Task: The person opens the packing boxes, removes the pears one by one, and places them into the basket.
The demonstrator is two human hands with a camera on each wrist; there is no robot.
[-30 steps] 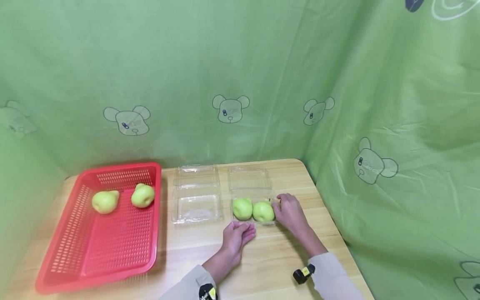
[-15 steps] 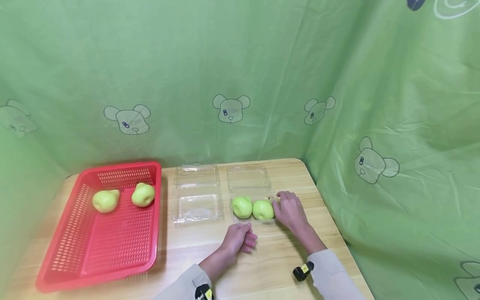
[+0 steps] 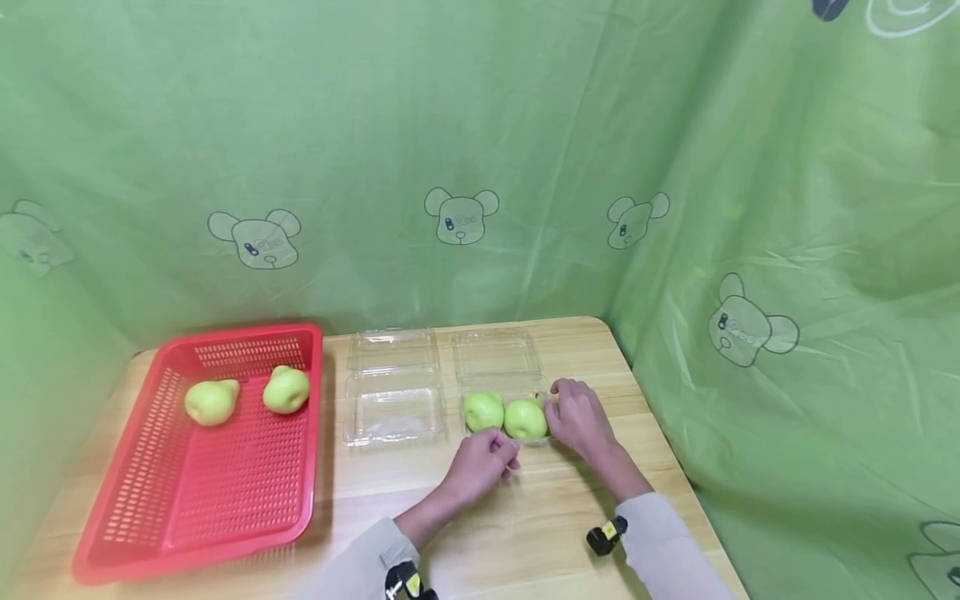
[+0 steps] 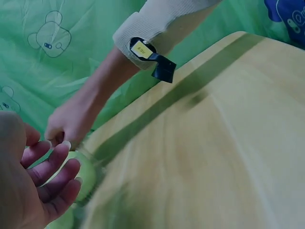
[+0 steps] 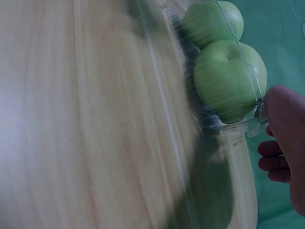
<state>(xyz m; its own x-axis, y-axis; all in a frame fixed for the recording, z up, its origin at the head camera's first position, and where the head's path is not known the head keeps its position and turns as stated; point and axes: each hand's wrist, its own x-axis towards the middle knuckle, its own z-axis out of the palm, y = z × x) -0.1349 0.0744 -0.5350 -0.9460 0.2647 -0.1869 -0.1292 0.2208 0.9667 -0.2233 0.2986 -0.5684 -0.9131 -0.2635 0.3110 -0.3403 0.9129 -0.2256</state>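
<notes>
Two light green pears [image 3: 526, 420] lie side by side in the near half of a clear plastic clamshell box [image 3: 498, 383], whose lid [image 3: 497, 354] is folded back flat. My right hand [image 3: 579, 419] pinches the box's right rim; the right wrist view shows thumb and finger at the clear edge beside the pears [image 5: 229, 78]. My left hand [image 3: 480, 462] is at the front of the box, partly covering its near edge. In the left wrist view its fingers [image 4: 57, 179] are loosely bent, with nothing visible between them; whether they touch the box I cannot tell.
A second clamshell box [image 3: 395, 408] lies open to the left on the wooden table [image 3: 540, 517]. Farther left stands a red basket [image 3: 311, 467] with two pears [image 3: 212, 403] inside. A green curtain [image 3: 360, 125] hangs behind and to the right.
My left hand drew slightly back from the box's front edge, then moved forward and right towards the pears. My right hand stays at the box's right rim.
</notes>
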